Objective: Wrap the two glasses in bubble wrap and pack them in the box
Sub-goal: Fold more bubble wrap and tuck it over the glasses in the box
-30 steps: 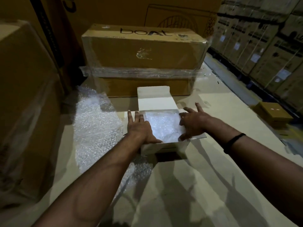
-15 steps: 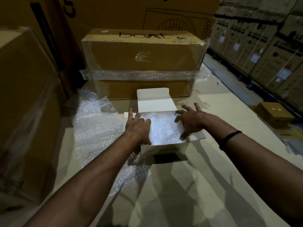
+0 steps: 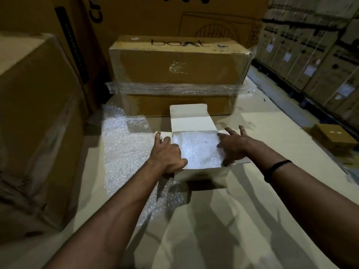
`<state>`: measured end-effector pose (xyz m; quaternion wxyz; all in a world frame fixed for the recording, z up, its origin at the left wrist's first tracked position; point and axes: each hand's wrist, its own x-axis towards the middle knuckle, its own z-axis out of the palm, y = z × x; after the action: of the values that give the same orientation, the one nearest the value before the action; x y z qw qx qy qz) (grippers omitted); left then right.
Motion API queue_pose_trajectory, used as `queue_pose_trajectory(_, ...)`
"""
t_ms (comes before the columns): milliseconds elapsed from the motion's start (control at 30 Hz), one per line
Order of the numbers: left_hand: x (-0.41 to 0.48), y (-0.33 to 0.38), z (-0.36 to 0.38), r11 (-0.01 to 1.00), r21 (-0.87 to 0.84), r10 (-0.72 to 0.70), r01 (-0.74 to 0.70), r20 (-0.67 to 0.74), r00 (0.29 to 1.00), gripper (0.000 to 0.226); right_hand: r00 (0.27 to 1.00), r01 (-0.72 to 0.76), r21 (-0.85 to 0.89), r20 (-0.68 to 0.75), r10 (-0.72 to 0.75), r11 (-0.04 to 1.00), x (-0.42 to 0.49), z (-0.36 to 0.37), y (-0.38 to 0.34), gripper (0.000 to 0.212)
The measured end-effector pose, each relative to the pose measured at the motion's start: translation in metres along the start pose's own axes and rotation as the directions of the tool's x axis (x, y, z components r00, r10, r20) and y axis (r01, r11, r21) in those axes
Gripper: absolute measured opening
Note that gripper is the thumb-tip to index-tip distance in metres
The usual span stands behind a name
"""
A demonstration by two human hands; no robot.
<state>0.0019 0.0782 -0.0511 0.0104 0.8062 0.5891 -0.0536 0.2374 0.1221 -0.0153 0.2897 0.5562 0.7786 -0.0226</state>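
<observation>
Braces white box (image 3: 202,174) with left hand (image 3: 167,154) and right hand (image 3: 233,146), fingers spread flat along its sides, probably settling bubble wrap (image 3: 198,148) inside.

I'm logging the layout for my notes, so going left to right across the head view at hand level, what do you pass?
Large brown carton → loose bubble wrap sheet → left hand → white box → right hand → small cardboard box.

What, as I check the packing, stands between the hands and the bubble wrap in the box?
Nothing visible. The box is open; left hand and right hand lie at the edges of the bubble wrap.
</observation>
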Motion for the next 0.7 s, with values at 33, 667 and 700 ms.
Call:
queue_pose_trajectory(33, 0.001, 0.000, -0.003, 1.000, 0.004, -0.013, 0.013, 0.038, 0.999, 0.046, 1.000, -0.004, -0.027, 0.005, 0.004, 1.000, -0.002, 0.001, -0.002, 0.070)
queue_pose_trajectory(667, 0.047, 0.002, -0.015, 0.981, 0.192, -0.069, 0.032, 0.189, 0.980, 0.096, 0.983, 0.074, -0.165, -0.155, -0.100, 0.984, 0.018, 0.004, -0.007, 0.125)
queue_pose_trajectory(700, 0.048, 0.002, -0.014, 0.981, 0.189, -0.069, 0.033, 0.190, 0.979, 0.099, 0.986, 0.062, -0.171, -0.145, -0.088, 0.983, 0.022, 0.001, -0.009, 0.125)
